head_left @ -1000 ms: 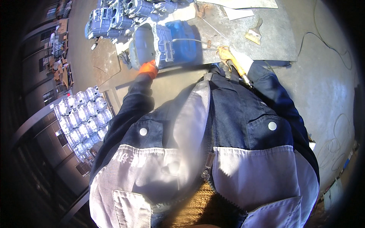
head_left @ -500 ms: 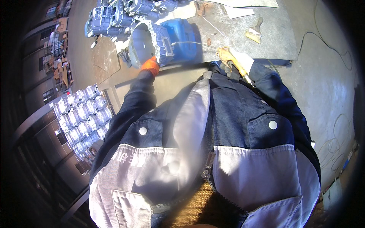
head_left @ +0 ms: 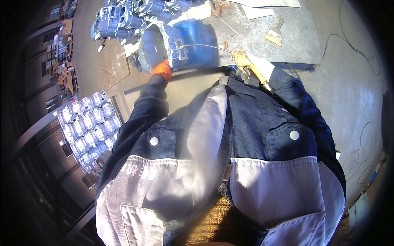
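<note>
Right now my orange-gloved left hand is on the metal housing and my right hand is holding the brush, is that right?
Not quite: the head view shows your right hand holding a yellow blow gun; the brush lies on the table. Your left hand is on the housing, as you say.

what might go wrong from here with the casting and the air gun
The casting sits near the table edge with the left hand at its rim; it might slide or tip if that grip slips.

The right hand holds the air gun, whose thin nozzle appears to reach the casting's side and might skid or scratch it.
</note>
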`<state>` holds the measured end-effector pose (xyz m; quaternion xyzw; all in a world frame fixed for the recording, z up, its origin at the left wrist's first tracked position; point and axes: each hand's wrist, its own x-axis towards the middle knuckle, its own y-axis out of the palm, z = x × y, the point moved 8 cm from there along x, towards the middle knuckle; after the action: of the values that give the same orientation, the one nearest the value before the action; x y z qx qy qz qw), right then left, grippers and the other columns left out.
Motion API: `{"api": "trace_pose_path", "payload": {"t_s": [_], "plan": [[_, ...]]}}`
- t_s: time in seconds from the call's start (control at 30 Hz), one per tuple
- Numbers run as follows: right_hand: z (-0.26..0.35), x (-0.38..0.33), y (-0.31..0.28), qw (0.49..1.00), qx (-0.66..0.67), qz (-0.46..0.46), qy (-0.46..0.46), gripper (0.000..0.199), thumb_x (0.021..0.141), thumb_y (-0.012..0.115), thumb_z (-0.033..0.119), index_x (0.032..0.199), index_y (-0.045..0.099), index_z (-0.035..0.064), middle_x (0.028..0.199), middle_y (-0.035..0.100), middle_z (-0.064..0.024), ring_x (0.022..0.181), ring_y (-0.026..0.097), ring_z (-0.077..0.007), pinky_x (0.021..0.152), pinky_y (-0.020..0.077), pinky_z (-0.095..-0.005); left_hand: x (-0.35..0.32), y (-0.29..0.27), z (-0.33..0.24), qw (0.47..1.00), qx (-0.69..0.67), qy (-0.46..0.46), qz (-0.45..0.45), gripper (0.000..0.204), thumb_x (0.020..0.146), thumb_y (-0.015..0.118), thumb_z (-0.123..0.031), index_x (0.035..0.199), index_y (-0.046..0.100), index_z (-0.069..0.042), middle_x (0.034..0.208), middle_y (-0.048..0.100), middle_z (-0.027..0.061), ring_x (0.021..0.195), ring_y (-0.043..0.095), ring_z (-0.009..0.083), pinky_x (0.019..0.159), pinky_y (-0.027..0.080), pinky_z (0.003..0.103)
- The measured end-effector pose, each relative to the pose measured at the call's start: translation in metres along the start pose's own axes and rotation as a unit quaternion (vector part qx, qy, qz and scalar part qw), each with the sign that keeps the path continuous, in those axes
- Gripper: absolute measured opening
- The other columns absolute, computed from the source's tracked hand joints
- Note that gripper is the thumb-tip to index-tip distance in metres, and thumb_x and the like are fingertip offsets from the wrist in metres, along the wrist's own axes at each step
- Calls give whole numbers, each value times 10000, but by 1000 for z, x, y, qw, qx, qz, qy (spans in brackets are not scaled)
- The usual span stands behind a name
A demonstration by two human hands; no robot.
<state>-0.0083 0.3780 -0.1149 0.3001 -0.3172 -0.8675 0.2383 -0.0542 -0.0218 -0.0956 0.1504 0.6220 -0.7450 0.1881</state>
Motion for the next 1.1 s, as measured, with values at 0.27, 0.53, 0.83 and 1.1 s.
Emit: {"api": "trace_pose_path", "payload": {"t_s": [0.27,0.53,0.83,1.1], "plan": [[4,-12,-15,997,16,75,26,468,1032,297,304,1222,510,-67,1168,582,-74,1057,545,-114,977,384,-243,-1,0,0,1000,-21,7,-7,292,946,364,-281,1030,583,-105,991,647,180,991,591,385,847,447,424],[24,-27,-14,870,-439,140,-172,403,907,501,222,1263,480,33,1179,571,-120,1111,533,-245,1013,358,-292,4,3,5,1000,-22,4,-13,258,911,445,-290,1044,590,-125,993,653,158,988,597,363,857,449,402],[13,-21,12,952,279,80,101,416,1017,358,299,1211,516,-33,1130,583,-74,1021,571,-130,907,435,-234,1,-1,2,1000,-2,-7,1,242,875,481,-257,1027,587,-100,989,647,198,992,592,398,856,453,423],[4,-27,-16,991,41,-33,124,364,990,430,340,1175,535,44,1034,619,-48,906,601,-129,773,495,-260,-2,-4,-3,1000,0,6,-4,256,885,458,-261,1031,593,-101,998,645,202,989,596,396,858,451,430]]}}
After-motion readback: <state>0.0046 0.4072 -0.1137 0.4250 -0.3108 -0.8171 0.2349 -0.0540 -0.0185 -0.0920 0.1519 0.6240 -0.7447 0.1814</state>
